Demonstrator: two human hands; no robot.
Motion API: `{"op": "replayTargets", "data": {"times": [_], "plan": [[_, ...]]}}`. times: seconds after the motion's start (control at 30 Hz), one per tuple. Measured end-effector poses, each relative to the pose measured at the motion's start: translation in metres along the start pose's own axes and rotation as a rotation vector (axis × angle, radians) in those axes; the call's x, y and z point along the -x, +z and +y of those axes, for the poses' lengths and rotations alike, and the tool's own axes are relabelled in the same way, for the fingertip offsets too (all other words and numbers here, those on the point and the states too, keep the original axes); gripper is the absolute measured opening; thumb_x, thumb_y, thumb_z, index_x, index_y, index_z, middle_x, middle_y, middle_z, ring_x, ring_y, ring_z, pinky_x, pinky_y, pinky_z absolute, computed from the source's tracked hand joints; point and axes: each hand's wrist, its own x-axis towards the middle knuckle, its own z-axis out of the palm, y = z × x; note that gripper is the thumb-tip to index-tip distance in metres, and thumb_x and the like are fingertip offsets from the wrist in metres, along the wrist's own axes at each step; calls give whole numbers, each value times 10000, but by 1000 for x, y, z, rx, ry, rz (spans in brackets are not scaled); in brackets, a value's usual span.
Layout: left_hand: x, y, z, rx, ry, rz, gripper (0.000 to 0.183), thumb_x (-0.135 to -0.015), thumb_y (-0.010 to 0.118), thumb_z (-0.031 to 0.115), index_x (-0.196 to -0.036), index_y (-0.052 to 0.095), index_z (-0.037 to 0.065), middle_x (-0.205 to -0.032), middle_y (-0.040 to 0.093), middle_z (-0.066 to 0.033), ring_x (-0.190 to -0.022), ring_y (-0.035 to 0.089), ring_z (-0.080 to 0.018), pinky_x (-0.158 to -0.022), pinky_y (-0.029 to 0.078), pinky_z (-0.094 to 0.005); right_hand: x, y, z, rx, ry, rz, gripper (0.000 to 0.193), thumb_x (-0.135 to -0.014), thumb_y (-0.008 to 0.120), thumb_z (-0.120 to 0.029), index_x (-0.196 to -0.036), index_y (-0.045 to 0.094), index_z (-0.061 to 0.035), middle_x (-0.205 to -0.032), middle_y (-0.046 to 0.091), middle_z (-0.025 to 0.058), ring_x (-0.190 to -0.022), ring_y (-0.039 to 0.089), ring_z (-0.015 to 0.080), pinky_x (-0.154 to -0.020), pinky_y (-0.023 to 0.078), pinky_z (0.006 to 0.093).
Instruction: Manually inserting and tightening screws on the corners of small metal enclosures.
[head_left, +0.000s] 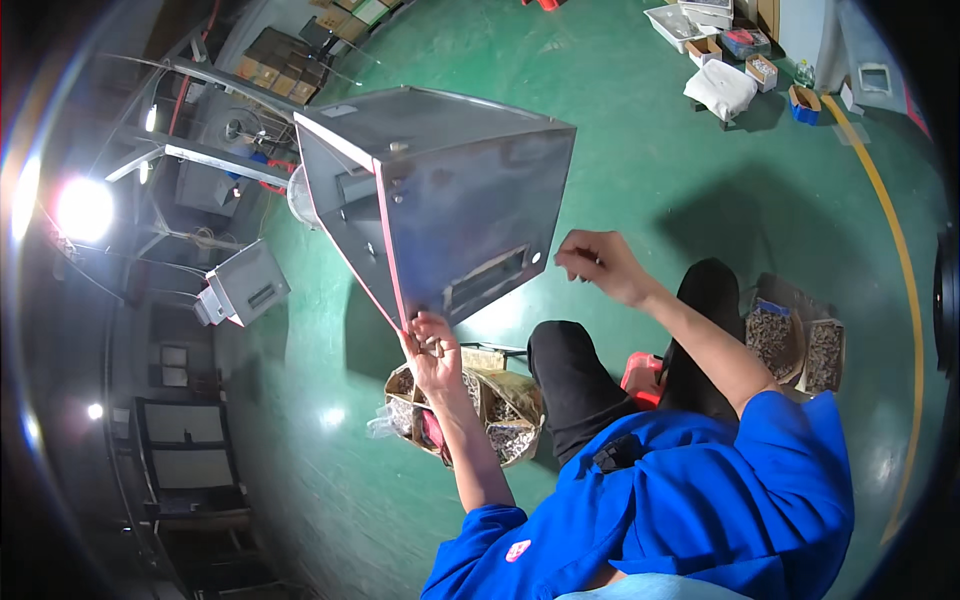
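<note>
A grey sheet-metal box (480,200) with an open side, pink-red edging strips and a rectangular slot hangs or stands in front of me; its support is not plain to see. At its lower front corner is my left hand (432,355), palm up and fingers curled around small light-coloured pieces, with fingertips against the edging. My right hand (605,265) is just right of the box's lower right corner, apart from it. Its fingers are closed in a pinch, and what they hold is too small to make out.
Sacks of small parts (510,440) stand below my left forearm, and more part-filled containers (790,345) sit right of my knees. A red stool (643,378) shows between my legs. Another grey box (247,283) hangs at the left near a metal frame (220,165). Boxes and bags (720,90) lie far right.
</note>
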Motion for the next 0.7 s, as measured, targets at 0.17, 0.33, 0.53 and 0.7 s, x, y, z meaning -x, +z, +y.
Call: {"op": "replayTargets", "data": {"times": [0.17,0.33,0.53,0.7], "plan": [[17,18,-48,141,107,131,324,-902,565,156,-1161,551,-38,-1238,555,-207,-1241,450,-340,-1073,362,-474,29,25,-21,91,-54,-150,188,-841,643,-173,-895,612,5,-739,624,112,-692,606,202,-670,475,315],[31,13,-92,119,-160,-198,714,-916,458,494,-1374,334,-39,-1464,276,-220,-1394,177,-346,-1171,107,-469,56,32,-31,55,-32,-166,131,-822,659,-52,-935,615,-4,-759,601,30,-659,562,85,-599,466,240],[59,17,-162,-40,-321,-318,806,-906,262,642,-1436,265,34,-1500,210,-196,-1408,134,-333,-1162,92,-467,91,19,-63,242,-74,-36,201,-788,686,-79,-968,621,-17,-854,592,58,-683,577,132,-608,481,293],[82,18,-207,-2,-517,-330,802,-895,283,666,-1457,248,95,-1514,215,-143,-1408,159,-295,-1142,158,-454,116,-1,-80,400,-130,80,266,-755,713,-85,-998,618,-31,-896,582,72,-674,581,159,-626,490,281]]}}
